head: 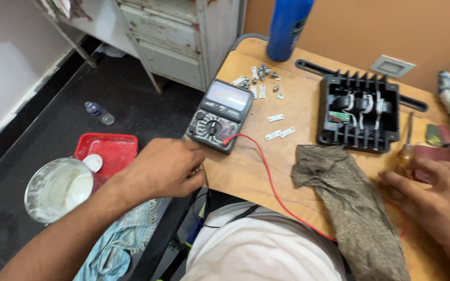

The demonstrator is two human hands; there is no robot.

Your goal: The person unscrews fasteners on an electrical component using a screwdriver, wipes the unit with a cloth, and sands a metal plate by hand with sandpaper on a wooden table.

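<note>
the left hand (163, 167) sits at the near-left edge of the table (246, 171), just below the meter (220, 115). its fingers are curled together round something small and dark at the edge, probably a probe or the end of a lead, though the knuckles hide it and i cannot tell what it is. a black lead (205, 198) drops from under the hand towards the lap. the red lead (272, 182) runs from the meter's lower corner across the wood and down off the near edge.

the leads look light and limp; they are likely to drag and snag on the table edge, so the stiff probe body seems the better place to grip than the wire. the meter looks like a light plastic box with a glass-fronted dial, fragile at the face, best held by its sides.

the right hand (436, 200) rests palm down on the table at the far right, fingers loosely spread and slightly bent, near a screwdriver (407, 143) with an amber handle; whether it touches the handle is unclear. beside it lies a soft, floppy brown cloth (350, 203). a black finned housing (359, 112) with wiring inside stands behind it, and small metal strips and screws (264, 78) lie scattered near a blue bottle (287, 26).

the left forearm comes in low from the lower left, wrist straight.
</note>
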